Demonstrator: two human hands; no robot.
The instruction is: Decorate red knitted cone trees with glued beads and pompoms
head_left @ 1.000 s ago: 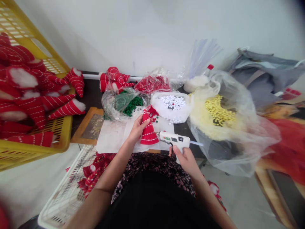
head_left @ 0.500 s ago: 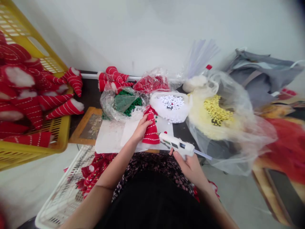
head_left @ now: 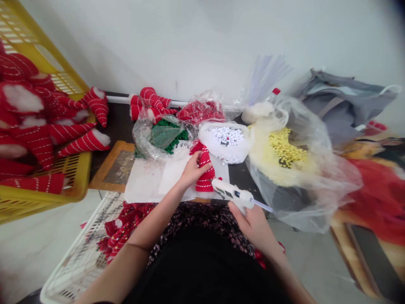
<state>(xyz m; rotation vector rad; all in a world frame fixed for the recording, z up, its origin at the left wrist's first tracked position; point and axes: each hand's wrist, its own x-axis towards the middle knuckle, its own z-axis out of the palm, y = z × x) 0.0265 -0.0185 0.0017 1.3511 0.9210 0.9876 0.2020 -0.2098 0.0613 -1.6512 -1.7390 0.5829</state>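
Observation:
A red cloth cone with white stitched stripes (head_left: 205,182) lies on white paper (head_left: 142,179) at the table's front edge. My left hand (head_left: 192,169) grips it, thumb across the front and fingers along its left side. A white hot glue gun (head_left: 232,191) is in my right hand (head_left: 253,223), fingers wrapped round the handle. Its nozzle points left, close to the cone's lower right side; whether they touch I cannot tell. A clear glue stick (head_left: 262,205) juts from the gun's back. Just beyond the cone sits a bag of small white pompoms (head_left: 226,137).
Bags of green pompoms (head_left: 169,135), red pieces (head_left: 202,112) and yellow pompoms (head_left: 286,147) line the table. A yellow crate (head_left: 84,177) of stuffed red cones stands left; a white basket (head_left: 68,264) of red pieces is below. A wooden frame (head_left: 104,175) lies beside the paper.
My left hand has turned the cone and shifted its grip, with the thumb now over the cloth. The green dots seen on the cone's right side are out of sight. The glue gun stays close.

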